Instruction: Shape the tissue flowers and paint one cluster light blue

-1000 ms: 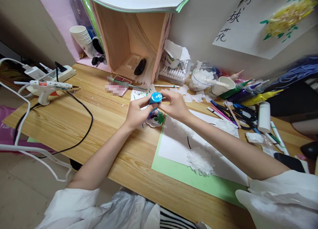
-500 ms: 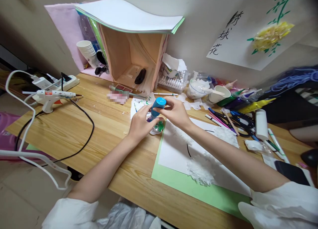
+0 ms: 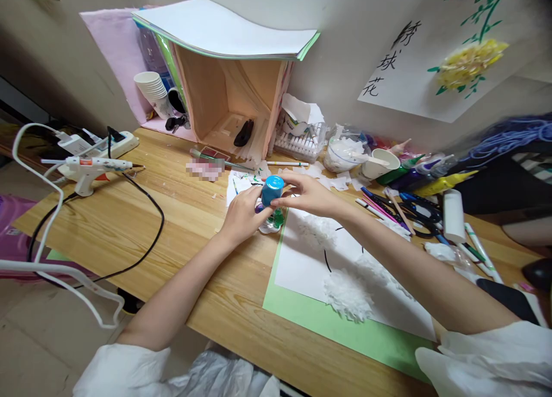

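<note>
A blue paint bottle (image 3: 272, 190) is held bottom up, its lower end hidden by fingers. My right hand (image 3: 308, 196) grips it from the right with thumb and fingers. From the left, my left hand (image 3: 245, 214) closes around its lower part. Directly beneath is a small white palette (image 3: 271, 229) with green and purple paint in it. To the right lies a white sheet (image 3: 297, 265) on green paper (image 3: 310, 322). Fluffy white paper flowers (image 3: 348, 295) and black drawn lines are on the sheet, partly hidden by my right forearm.
A glue gun (image 3: 92, 170) with its cable lies at the left. Behind stand an open box (image 3: 207, 92) and a tub of white scraps (image 3: 345, 150). Paint bottles (image 3: 448, 184), scissors (image 3: 425, 219) and pens crowd the right side. Paper scraps lie behind my hands.
The blue bottle has shifted slightly down and left and looks more upright, its base turned toward me. My right hand has moved with it; my left hand stays nearly in place.
</note>
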Motion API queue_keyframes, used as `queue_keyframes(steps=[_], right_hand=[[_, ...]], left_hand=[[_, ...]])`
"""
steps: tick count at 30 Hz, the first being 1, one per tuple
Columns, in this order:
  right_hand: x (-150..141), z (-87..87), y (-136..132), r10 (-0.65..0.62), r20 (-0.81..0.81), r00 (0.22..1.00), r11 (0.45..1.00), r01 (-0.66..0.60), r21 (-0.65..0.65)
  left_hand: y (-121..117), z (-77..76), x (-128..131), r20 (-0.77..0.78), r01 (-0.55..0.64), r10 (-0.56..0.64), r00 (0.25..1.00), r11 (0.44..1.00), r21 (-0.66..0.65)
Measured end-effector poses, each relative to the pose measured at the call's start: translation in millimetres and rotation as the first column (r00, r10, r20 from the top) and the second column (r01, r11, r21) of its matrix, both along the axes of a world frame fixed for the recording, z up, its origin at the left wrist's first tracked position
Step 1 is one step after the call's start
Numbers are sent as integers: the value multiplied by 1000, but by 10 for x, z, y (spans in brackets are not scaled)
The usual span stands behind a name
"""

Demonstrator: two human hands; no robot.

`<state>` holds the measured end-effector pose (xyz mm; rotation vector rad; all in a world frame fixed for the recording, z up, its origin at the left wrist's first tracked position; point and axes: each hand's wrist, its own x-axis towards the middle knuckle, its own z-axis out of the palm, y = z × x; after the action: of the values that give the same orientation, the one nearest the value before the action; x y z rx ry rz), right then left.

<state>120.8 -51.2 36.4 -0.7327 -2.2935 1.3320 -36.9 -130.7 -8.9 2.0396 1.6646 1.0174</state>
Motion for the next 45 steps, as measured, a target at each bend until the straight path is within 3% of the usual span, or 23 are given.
queue_keyframes(steps=[6,10,13,15,18,21,29,41,45], right_hand=[[49,55,62,137,46,990,991,-137,2],[-1,22,54,78,-27,997,989,-74,125],[-32,3,37,48,-57,997,991,-41,127],[-43,-9,19,20,-58,998,994,-13,111],[-59,-43,-16,-23,-66,998,989,33,144],[-82,-87,-60,-43,-65,997,971,57,232],[-120,-92,-121,-100,-60,993,882,116,456],[-164,-116,-135,-98,-122,988,880,143,453],[-203,-147,-159,-241,-167,956,861,290,418]], left_hand=[[22,8,-20,35,164,-162,986,984,-63],[53,29,-75,131,191,-177,975,977,-100],[73,67,-175,248,198,-170,954,976,-93],[75,93,-237,376,215,-160,913,971,-109],[63,111,-255,588,308,-161,792,938,-158],[53,104,-191,687,362,-172,706,921,-142],[59,93,-99,677,308,-191,710,950,-55],[57,106,-82,690,268,-169,703,963,-37],[69,84,-94,659,218,-156,736,976,-13]])
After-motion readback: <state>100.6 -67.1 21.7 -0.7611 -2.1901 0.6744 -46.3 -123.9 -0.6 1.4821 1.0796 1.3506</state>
